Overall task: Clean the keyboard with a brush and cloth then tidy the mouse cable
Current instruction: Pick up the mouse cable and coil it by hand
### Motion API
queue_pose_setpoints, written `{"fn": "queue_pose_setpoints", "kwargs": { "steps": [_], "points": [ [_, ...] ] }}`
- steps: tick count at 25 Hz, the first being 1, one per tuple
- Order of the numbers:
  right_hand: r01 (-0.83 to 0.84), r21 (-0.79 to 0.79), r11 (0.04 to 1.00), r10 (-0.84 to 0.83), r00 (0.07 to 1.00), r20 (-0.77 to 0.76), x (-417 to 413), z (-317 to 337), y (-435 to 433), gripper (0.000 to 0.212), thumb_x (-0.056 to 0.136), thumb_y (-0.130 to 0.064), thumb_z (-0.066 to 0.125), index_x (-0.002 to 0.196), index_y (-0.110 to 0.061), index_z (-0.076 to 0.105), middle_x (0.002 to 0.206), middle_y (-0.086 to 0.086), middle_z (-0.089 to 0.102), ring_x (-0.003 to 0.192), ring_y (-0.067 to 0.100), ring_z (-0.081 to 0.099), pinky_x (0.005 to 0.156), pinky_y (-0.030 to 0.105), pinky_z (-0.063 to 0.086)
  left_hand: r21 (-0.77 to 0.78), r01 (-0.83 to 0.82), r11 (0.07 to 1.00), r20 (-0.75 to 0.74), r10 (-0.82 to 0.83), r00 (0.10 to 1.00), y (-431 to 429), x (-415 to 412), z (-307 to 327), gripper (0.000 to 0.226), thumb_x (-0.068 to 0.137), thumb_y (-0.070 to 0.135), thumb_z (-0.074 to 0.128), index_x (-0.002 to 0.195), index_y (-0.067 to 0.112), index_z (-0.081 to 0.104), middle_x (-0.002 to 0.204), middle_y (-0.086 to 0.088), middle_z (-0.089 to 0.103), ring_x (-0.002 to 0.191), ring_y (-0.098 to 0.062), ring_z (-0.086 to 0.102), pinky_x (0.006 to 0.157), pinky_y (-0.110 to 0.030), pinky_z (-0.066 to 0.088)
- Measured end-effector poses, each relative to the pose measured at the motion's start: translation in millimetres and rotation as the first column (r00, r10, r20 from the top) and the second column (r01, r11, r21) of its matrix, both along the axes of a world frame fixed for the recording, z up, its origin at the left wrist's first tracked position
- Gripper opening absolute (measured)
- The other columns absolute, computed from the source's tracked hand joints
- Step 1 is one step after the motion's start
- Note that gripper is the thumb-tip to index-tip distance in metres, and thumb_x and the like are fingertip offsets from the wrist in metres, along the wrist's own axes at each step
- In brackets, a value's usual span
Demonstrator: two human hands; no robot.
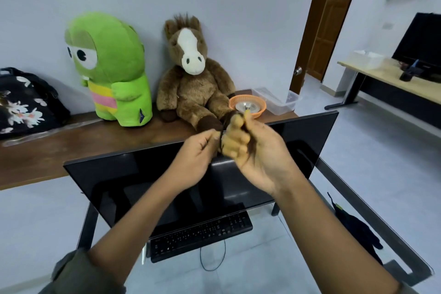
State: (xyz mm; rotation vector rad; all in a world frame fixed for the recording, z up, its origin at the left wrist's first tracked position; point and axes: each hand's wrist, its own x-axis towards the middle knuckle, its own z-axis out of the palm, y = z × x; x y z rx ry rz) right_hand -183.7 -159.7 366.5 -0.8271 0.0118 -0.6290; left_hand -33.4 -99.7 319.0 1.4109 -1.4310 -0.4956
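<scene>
Monitor (133, 181): black, unlit, the landmark here, standing on a glass-topped desk (372, 212); keyboard (200, 234): black, lying just below the monitor's lower edge, long axis running along that edge; dark cloth (358, 229): bunched on the desk, right of the monitor; right hand (253, 148): raised before the monitor's upper edge, fingers curled closed around a bundle of thin dark cable (221, 142), blurred; left hand (195, 157): just beside it, fingertips pinched at the same strand; cable loop (212, 258): hanging below the keyboard; whether it is the mouse's own cannot be told; mouse and brush: not visible; judgement: winding stage; the bundle sits between both hands, the right one bearing it, the left nearer the free strand
</scene>
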Motion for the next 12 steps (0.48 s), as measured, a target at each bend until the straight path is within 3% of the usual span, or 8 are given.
{"fn": "queue_pose_setpoints", "kwargs": {
  "steps": [2,3,4,5,7,8,9,12],
  "points": [
    [0.207,0.093,0.974,-0.218,0.967,0.131,1.4,2.3,-13.2,0.026,0.105,-0.024,0.036,0.089,-0.012,0.053,0.065,-0.002,0.044,0.057,0.010,0.041,0.058,0.021,0.041,0.090,-0.024,0.996,0.124,0.012,0.992,9.1,-9.5,-8.3,0.043,0.105,0.039,0.038,0.078,0.010,0.055,0.055,0.014,0.041,0.051,-0.001,0.035,0.052,-0.021,0.028],
    [0.321,0.044,0.946,-0.323,0.939,0.116,0.6,-1.0,-20.2,0.025,0.106,-0.021,0.036,0.091,-0.011,0.053,0.068,-0.001,0.047,0.061,0.011,0.044,0.062,0.022,0.043,0.138,-0.009,0.990,0.198,-0.018,0.980,16.0,-15.2,-9.1,0.040,0.105,0.039,0.037,0.080,0.014,0.057,0.055,0.013,0.042,0.050,-0.002,0.038,0.052,-0.019,0.028],
    [0.425,-0.104,0.899,-0.424,0.905,0.038,-1.2,-8.2,-26.0,0.026,0.107,-0.020,0.036,0.091,-0.011,0.054,0.071,0.001,0.050,0.064,0.012,0.046,0.066,0.023,0.044,0.180,0.011,0.984,0.271,-0.060,0.961,23.9,-21.0,-8.1,0.036,0.106,0.038,0.037,0.084,0.018,0.058,0.057,0.013,0.043,0.051,-0.002,0.041,0.053,-0.016,0.029],
    [0.478,-0.376,0.794,-0.540,0.838,-0.076,-3.6,-17.4,-28.5,0.027,0.107,-0.020,0.037,0.091,-0.011,0.055,0.072,0.001,0.052,0.066,0.012,0.048,0.068,0.023,0.044,0.191,0.024,0.981,0.356,-0.092,0.930,30.3,-24.7,-5.3,0.032,0.107,0.035,0.038,0.087,0.021,0.059,0.060,0.013,0.046,0.054,-0.001,0.045,0.055,-0.015,0.031],
    [0.210,-0.852,0.479,-0.689,0.691,-0.217,-9.3,-35.6,-25.5,0.028,0.106,-0.025,0.039,0.089,-0.013,0.058,0.070,-0.003,0.053,0.065,0.007,0.049,0.067,0.021,0.043,0.134,0.021,0.991,0.505,-0.087,0.859,37.7,-21.0,5.7,0.023,0.105,0.032,0.042,0.091,0.024,0.060,0.073,0.012,0.056,0.067,-0.002,0.053,0.065,-0.023,0.042],
    [0.040,-0.914,0.404,-0.687,0.673,-0.275,-13.0,-40.9,-21.8,0.030,0.106,-0.029,0.040,0.087,-0.015,0.057,0.068,-0.007,0.052,0.063,0.004,0.047,0.065,0.021,0.041,0.087,0.004,0.996,0.565,-0.052,0.823,38.7,-14.6,13.6,0.020,0.102,0.033,0.044,0.092,0.026,0.059,0.079,0.011,0.059,0.073,-0.004,0.056,0.070,-0.031,0.046],
    [-0.066,-0.905,0.420,-0.653,0.671,-0.352,-17.6,-42.4,-17.2,0.033,0.106,-0.033,0.038,0.084,-0.017,0.055,0.067,-0.009,0.050,0.061,0.003,0.045,0.063,0.021,0.039,0.041,-0.017,0.999,0.609,-0.012,0.793,39.0,-6.2,21.3,0.017,0.101,0.034,0.045,0.092,0.027,0.058,0.084,0.011,0.059,0.077,-0.005,0.056,0.074,-0.037,0.047],
    [-0.216,-0.740,0.637,-0.361,0.764,-0.534,-29.6,-33.2,-5.6,0.043,0.106,-0.040,0.032,0.079,-0.012,0.050,0.068,0.000,0.042,0.063,0.013,0.039,0.060,0.021,0.034,-0.061,-0.014,0.998,0.630,0.049,0.775,37.6,12.0,37.7,0.012,0.100,0.032,0.048,0.094,0.030,0.058,0.088,0.015,0.057,0.085,-0.003,0.055,0.078,-0.040,0.045]
  ]
}}
